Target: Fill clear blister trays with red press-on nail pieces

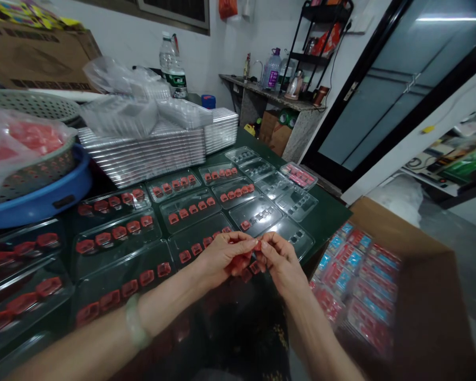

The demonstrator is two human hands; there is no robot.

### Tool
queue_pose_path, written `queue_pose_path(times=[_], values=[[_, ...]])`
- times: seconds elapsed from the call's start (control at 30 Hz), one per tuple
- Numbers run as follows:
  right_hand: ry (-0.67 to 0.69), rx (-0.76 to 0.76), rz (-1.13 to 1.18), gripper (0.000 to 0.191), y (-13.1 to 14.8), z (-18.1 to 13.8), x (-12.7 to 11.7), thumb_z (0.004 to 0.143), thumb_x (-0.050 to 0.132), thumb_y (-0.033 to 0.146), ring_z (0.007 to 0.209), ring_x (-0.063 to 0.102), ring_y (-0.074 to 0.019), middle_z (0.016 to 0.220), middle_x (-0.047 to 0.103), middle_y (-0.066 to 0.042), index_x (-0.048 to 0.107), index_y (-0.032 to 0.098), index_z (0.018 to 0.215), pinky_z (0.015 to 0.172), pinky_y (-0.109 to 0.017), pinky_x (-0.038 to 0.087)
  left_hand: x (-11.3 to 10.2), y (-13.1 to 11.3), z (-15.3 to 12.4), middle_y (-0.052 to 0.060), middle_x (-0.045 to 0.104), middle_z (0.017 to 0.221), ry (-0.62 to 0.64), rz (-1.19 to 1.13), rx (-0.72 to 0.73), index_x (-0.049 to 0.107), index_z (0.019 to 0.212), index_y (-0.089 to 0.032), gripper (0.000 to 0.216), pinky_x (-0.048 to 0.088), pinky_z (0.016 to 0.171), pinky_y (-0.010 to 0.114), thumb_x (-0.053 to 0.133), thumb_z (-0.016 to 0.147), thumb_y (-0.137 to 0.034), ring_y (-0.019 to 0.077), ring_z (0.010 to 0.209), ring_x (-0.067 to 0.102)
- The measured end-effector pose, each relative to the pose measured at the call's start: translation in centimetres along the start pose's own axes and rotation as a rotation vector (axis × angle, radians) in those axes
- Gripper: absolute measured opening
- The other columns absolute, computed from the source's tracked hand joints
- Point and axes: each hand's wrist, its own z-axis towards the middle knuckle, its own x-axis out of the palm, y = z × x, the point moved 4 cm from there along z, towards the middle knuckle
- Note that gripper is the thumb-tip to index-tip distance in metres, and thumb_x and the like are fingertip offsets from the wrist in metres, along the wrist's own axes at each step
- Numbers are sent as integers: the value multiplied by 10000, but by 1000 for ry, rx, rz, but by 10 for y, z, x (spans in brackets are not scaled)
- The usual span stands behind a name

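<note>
My left hand (227, 255) and my right hand (278, 255) meet over the table's near edge, thumbs and fingertips closed. Pinched between them is a small red plastic piece (258, 245). More red pieces (246, 274) show under and between the fingers; whether they are gripped I cannot tell. Just beyond my hands lies a clear plastic tray (275, 210) with one red piece in its row of slots. Nearest my left hand is a tray with a row of red pieces (196, 248). A clear tray (297, 238) with bare slots lies beyond my right hand.
Rows of filled trays (119, 233) cover the dark green table. Stacked clear trays (143, 153) stand at the back. Left are a blue basin (79, 180) and a colander (35, 164) with bagged red pieces. A cardboard box (424, 280) of packed sets sits at right.
</note>
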Motion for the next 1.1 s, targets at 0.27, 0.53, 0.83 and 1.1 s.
queue_pose_path(times=[0.27, 0.53, 0.83, 1.1], values=[[-32, -174, -394, 172, 14, -10, 4, 788, 487, 241, 690, 524, -108, 806, 567, -15, 539, 188, 943, 616, -219, 440, -3, 5, 7, -34, 443, 491, -88, -97, -34, 499, 598, -130, 236, 208, 306, 172, 621, 659, -322, 40, 325, 368], [-53, -91, -344, 173, 9, 3, -6, 729, 567, 257, 594, 533, -109, 727, 594, -12, 584, 172, 880, 482, -207, 444, -4, 7, 12, -28, 455, 496, -112, -26, 9, 579, 723, -123, 266, 208, 306, 175, 623, 651, -376, 42, 329, 364], [92, -63, -481, 198, 14, 27, -14, 716, 572, 297, 489, 500, -95, 645, 589, 1, 611, 167, 860, 456, -222, 422, -8, 4, 19, -33, 439, 491, -98, -96, -77, 528, 641, -129, 266, 204, 303, 175, 619, 651, -378, 45, 326, 365], [255, -452, -1333, 158, 31, 92, -20, 786, 489, 216, 668, 526, -120, 722, 601, -24, 642, 185, 808, 620, -221, 358, -41, -7, 8, -8, 478, 613, -89, -225, -97, 561, 799, -131, 233, 179, 331, 135, 620, 672, -317, 39, 418, 423]])
